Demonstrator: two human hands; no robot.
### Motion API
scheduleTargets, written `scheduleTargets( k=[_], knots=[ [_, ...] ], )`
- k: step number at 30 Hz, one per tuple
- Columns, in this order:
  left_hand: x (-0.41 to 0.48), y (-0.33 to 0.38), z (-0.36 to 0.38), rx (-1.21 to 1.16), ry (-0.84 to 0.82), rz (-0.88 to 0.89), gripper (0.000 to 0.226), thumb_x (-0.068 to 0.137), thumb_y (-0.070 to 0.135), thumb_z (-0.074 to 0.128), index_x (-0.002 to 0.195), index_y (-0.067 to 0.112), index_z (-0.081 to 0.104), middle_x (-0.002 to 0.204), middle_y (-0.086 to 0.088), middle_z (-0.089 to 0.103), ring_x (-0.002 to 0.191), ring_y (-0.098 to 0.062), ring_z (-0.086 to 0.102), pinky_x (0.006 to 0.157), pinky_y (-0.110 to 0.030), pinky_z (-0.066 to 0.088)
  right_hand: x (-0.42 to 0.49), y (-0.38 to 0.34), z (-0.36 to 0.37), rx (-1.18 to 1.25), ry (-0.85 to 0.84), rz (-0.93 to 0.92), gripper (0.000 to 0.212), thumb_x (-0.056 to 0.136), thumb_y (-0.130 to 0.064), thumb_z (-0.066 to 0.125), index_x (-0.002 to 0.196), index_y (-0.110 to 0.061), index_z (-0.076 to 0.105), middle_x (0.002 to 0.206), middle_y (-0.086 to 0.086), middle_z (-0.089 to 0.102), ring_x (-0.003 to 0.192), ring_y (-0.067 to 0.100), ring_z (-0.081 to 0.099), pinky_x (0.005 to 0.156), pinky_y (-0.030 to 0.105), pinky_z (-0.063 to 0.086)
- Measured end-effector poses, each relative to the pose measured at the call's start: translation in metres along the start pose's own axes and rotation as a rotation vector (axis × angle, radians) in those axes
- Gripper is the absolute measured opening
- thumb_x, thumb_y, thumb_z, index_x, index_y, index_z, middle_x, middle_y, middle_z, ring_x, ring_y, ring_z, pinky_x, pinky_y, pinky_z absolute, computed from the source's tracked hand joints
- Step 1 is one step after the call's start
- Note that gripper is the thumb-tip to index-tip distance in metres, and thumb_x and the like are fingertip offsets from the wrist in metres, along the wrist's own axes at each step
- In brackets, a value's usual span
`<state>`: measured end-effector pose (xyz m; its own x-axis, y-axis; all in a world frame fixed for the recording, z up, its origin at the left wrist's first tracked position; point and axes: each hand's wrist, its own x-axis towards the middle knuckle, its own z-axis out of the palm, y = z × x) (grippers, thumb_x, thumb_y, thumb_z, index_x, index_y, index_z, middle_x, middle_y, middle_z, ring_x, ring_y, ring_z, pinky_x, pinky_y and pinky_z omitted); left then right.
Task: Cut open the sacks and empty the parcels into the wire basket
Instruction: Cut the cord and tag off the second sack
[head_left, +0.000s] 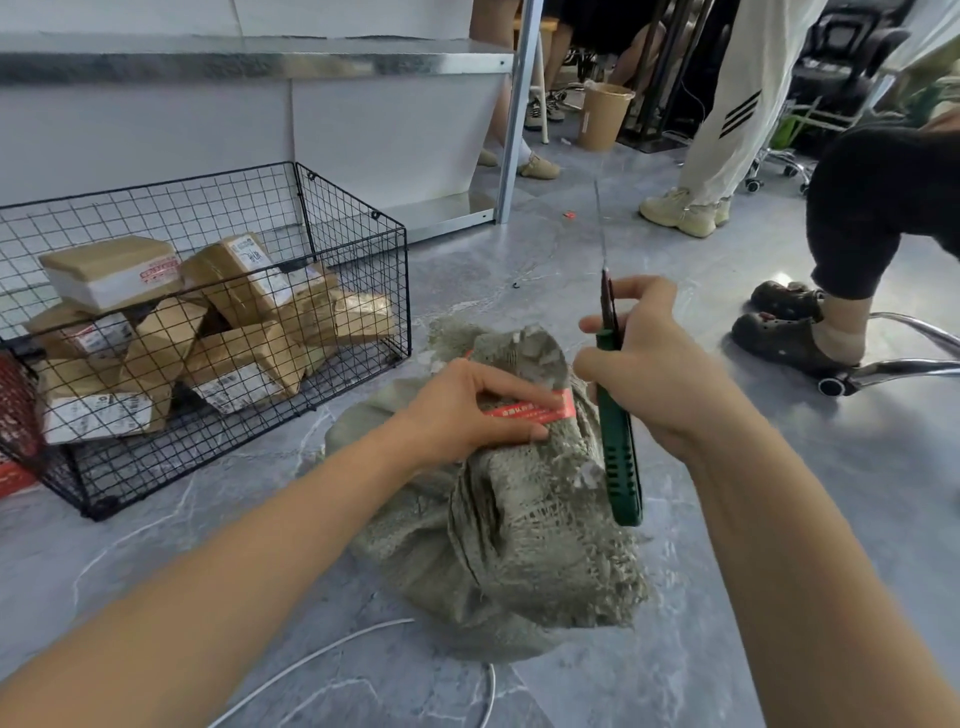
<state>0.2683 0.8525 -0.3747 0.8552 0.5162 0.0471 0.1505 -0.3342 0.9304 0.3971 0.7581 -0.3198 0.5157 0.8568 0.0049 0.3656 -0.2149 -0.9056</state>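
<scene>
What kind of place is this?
Probably a parcel sorting spot in a shared workroom: taped parcels piled in a wire basket, a woven sack on the floor, metal shelving behind.

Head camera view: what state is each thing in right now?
Sack: on the floor, neck bunched shut.
Red tag: on the neck, pinched by left hand.
Green-handled cutter: gripped by right hand, blade pointing up.
Wire basket: open-topped, holding many parcels.
</scene>
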Motion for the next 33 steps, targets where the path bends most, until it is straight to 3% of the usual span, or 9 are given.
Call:
scheduleTargets(
  k=[5, 8, 11, 14, 19, 21, 25, 29, 33],
  knots=[
    [0.002, 0.003, 0.003, -0.011, -0.045, -0.047, 0.037, 0.069, 0.012, 0.077, 0.092, 0.039, 0.066, 0.086, 0.023, 0.065, 0.073, 0.006, 0.061, 0.068, -0.007, 0.047, 0.0, 0.005, 0.001, 0.006, 0.149, 0.034, 0.023, 0.092, -0.008, 0.051, 0.11, -0.019, 0.044, 0.123, 0.009, 0.043, 0.073, 0.015, 0.056, 0.079, 0.036, 0.052],
    [0.006, 0.003, 0.003, -0.031, 0.109, -0.038, 0.042, 0.067, 0.013, 0.078, 0.097, 0.038, 0.063, 0.096, 0.015, 0.064, 0.083, 0.002, 0.059, 0.075, -0.01, 0.049, -0.004, 0.002, 0.001, 0.04, 0.161, -0.01, 0.011, 0.094, -0.009, 0.048, 0.103, -0.003, 0.052, 0.097, 0.006, 0.056, 0.078, 0.026, 0.062, 0.085, 0.051, 0.052],
    [0.009, 0.002, -0.003, -0.068, 0.321, -0.034, 0.047, 0.064, 0.015, 0.08, 0.107, 0.027, 0.066, 0.103, 0.013, 0.061, 0.089, -0.001, 0.059, 0.079, -0.012, 0.048, -0.013, -0.002, -0.002, -0.176, 0.014, -0.101, 0.011, 0.095, -0.012, 0.048, 0.103, -0.013, 0.056, 0.089, 0.003, 0.067, 0.088, 0.028, 0.065, 0.086, 0.052, 0.051],
    [0.008, 0.0, -0.008, -0.035, 0.383, -0.024, 0.052, 0.064, 0.019, 0.081, 0.113, 0.021, 0.065, 0.119, 0.007, 0.061, 0.1, -0.013, 0.062, 0.089, -0.029, 0.05, -0.019, -0.003, -0.012, -0.442, -0.221, -0.089, 0.019, 0.095, -0.019, 0.049, 0.114, -0.022, 0.049, 0.088, -0.005, 0.065, 0.073, 0.015, 0.065, 0.07, 0.039, 0.055],
    [0.007, 0.0, -0.01, -0.032, 0.393, 0.006, 0.054, 0.068, 0.012, 0.078, 0.12, 0.013, 0.061, 0.121, -0.001, 0.063, 0.069, -0.024, 0.065, 0.08, -0.027, 0.053, -0.022, -0.005, -0.025, -0.826, -0.399, -0.06, 0.013, 0.094, -0.015, 0.048, 0.102, -0.013, 0.058, 0.092, 0.007, 0.063, 0.084, 0.025, 0.058, 0.072, 0.035, 0.044],
    [0.006, -0.002, -0.01, -0.037, 0.384, 0.027, 0.056, 0.067, 0.012, 0.079, 0.12, 0.012, 0.06, 0.123, 0.002, 0.061, 0.056, -0.006, 0.06, 0.074, -0.017, 0.052, -0.021, -0.005, -0.029, -0.842, -0.382, -0.029, 0.012, 0.094, -0.013, 0.048, 0.097, -0.011, 0.06, 0.085, 0.007, 0.061, 0.076, 0.024, 0.055, 0.066, 0.034, 0.04],
    [0.006, -0.004, -0.011, -0.029, 0.343, 0.022, 0.061, 0.066, 0.014, 0.08, 0.122, 0.019, 0.058, 0.118, 0.006, 0.059, 0.071, 0.002, 0.06, 0.08, -0.021, 0.052, -0.018, 0.001, -0.032, -0.877, -0.34, 0.007, 0.011, 0.092, -0.011, 0.049, 0.09, -0.011, 0.06, 0.076, 0.004, 0.056, 0.072, 0.022, 0.05, 0.062, 0.032, 0.036],
    [0.004, 0.0, -0.011, -0.038, 0.339, 0.034, 0.066, 0.06, 0.026, 0.078, 0.122, 0.022, 0.057, 0.109, 0.014, 0.058, 0.055, -0.003, 0.056, 0.065, -0.015, 0.049, -0.016, 0.0, -0.034, -0.887, -0.325, 0.014, 0.014, 0.092, -0.011, 0.048, 0.094, -0.013, 0.062, 0.087, 0.01, 0.063, 0.075, 0.023, 0.052, 0.059, 0.03, 0.036],
    [0.002, 0.001, -0.012, -0.003, 0.361, 0.046, 0.066, 0.061, 0.027, 0.077, 0.123, 0.017, 0.057, 0.12, 0.003, 0.059, 0.044, -0.007, 0.058, 0.047, -0.01, 0.045, -0.015, 0.001, -0.038, -0.881, -0.346, 0.028, 0.016, 0.092, -0.008, 0.049, 0.096, -0.008, 0.063, 0.089, 0.015, 0.064, 0.07, 0.021, 0.049, 0.059, 0.031, 0.034]
  ],
)
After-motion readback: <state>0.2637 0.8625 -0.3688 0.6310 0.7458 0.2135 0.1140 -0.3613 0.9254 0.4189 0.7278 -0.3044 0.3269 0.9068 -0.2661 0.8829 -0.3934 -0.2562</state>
